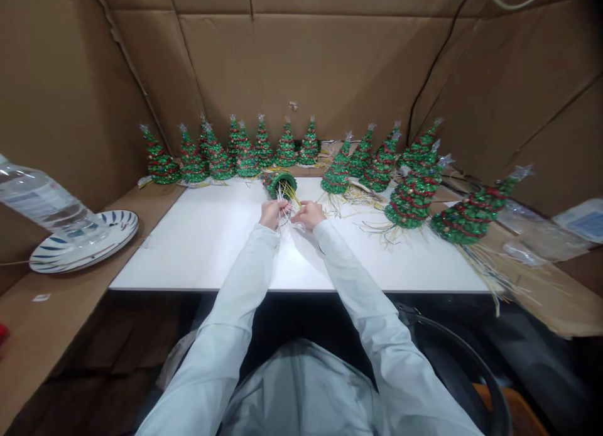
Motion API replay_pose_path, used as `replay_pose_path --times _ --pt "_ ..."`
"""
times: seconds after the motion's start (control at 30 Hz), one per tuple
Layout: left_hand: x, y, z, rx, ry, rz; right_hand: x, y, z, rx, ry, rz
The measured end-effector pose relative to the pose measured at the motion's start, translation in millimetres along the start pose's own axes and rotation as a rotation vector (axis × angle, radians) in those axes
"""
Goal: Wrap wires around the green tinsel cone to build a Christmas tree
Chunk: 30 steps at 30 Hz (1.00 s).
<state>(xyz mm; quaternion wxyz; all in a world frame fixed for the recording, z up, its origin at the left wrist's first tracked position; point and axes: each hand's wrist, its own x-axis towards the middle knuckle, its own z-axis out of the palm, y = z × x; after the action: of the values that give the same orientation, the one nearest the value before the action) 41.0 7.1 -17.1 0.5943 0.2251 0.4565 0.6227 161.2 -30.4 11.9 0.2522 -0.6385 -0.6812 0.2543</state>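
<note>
Cardboard sheets (320, 65) wall in a white-topped bench (198, 263). Far left of the grip, a blurred clear plastic bottle (42, 197) tilts above a blue-striped white plate (85, 242) on a cardboard ledge (141, 203). Just ahead of the grip, a green beaded Christmas tree (279, 183) lies on its side, with its pale strands (286, 203) splaying from its open base toward the person. The left hand (272, 214) and the right hand (308, 214) sit close together, both clenched on those strands. Behind and right of the grip, more beaded trees (414, 194) stand or lean, with loose strands beneath them. Clear plastic bags (537, 241) lie farthest right.
</note>
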Motion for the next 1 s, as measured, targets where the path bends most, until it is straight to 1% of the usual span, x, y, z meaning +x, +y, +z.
replay_pose_path --times 0.17,0.37,0.5,0.7,0.73,0.8,0.83,0.87,0.9,0.93,1.0 --pt "-1.2 0.5 -0.1 -0.012 -0.011 -0.009 -1.1 -3.3 5.7 -0.057 0.0 0.019" --pt "2.4 -0.6 0.0 -0.009 0.001 0.003 -0.7 -2.3 6.3 -0.066 -0.018 -0.002" --pt "2.8 -0.6 1.5 -0.001 0.024 0.002 -1.1 -2.9 1.7 -0.037 -0.02 0.027" --pt "1.0 -1.5 1.0 0.024 -0.014 0.033 -5.0 -3.8 -6.3 -0.008 -0.009 0.007" --pt "1.1 -1.6 0.9 0.024 -0.014 0.037 -5.6 -3.8 -8.1 -0.001 -0.015 0.003" --pt "1.7 -1.2 0.7 0.019 0.002 0.039 -5.8 -3.2 -12.9 0.046 -0.067 -0.021" --pt "2.1 -0.9 0.6 0.015 0.009 0.038 -5.3 -2.3 -15.9 0.092 -0.094 -0.043" --pt "2.5 -0.5 0.5 0.01 0.014 0.037 -4.1 -0.7 -19.1 0.151 -0.095 -0.067" --pt "2.8 -0.2 0.3 0.006 0.015 0.033 -2.3 1.6 -22.4 0.215 -0.056 -0.081" --pt "3.1 0.0 0.1 0.003 0.014 0.028 0.1 4.8 -25.8 0.273 0.027 -0.078" --pt "3.0 0.2 -0.6 0.0 0.0 0.025 6.1 13.5 -31.7 0.329 0.291 -0.008"
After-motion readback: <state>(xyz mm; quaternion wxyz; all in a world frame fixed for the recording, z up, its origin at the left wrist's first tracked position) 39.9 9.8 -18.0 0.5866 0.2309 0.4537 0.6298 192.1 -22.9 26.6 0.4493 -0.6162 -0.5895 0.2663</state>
